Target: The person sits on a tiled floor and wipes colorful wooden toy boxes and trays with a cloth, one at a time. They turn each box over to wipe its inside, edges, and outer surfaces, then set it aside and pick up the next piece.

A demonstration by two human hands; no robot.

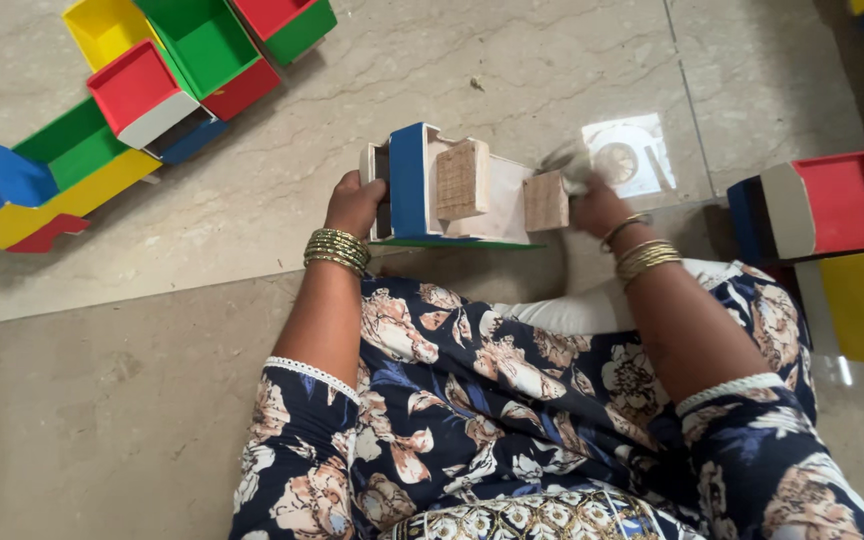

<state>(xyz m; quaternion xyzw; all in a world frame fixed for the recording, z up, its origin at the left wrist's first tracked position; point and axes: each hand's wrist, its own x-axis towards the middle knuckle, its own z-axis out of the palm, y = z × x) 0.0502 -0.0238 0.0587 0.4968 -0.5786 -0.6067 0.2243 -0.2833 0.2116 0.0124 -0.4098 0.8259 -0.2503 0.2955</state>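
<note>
A small wooden box-shaped piece point(452, 190), white with a blue end panel and a green edge, lies on its side on my lap, its underside up. Two bare square wooden blocks are fixed to that underside. My left hand point(354, 203) grips the blue end of the piece. My right hand point(592, 195) is at the other end, holding a blurred grey-white cloth or sanding pad point(564, 160) against the right wooden block point(546, 201). Both wrists wear gold bangles.
A pile of red, green, yellow and blue open boxes point(152, 90) lies on the marble floor at the upper left. More coloured boxes point(832, 205) stand at the right. A bright reflection point(632, 155) shows on the floor beyond my right hand.
</note>
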